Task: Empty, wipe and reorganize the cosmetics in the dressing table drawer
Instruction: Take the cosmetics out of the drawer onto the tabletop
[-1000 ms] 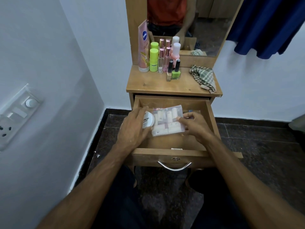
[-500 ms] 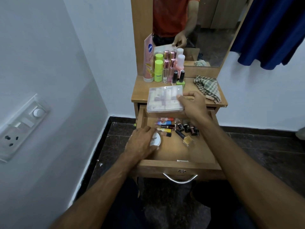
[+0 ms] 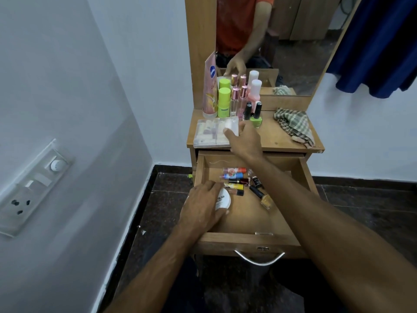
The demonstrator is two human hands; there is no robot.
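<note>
Two hands working: right hand (image 3: pixel 244 141) pinching clear flat plastic organizer case (image 3: pixel 215 132) onto wooden tabletop (image 3: pixel 270 137); left hand (image 3: pixel 203 207) curling around round white compact (image 3: pixel 223 199) in drawer (image 3: pixel 246 213). Probably light, slick, rigid; gripping edges.

One clear box (image 3: pixel 216 132), one checked cloth (image 3: pixel 293 127), two nail polish bottles (image 3: pixel 256 117), one white round tin (image 3: pixel 223 199), two hands (image 3: pixel 244 141).
</note>
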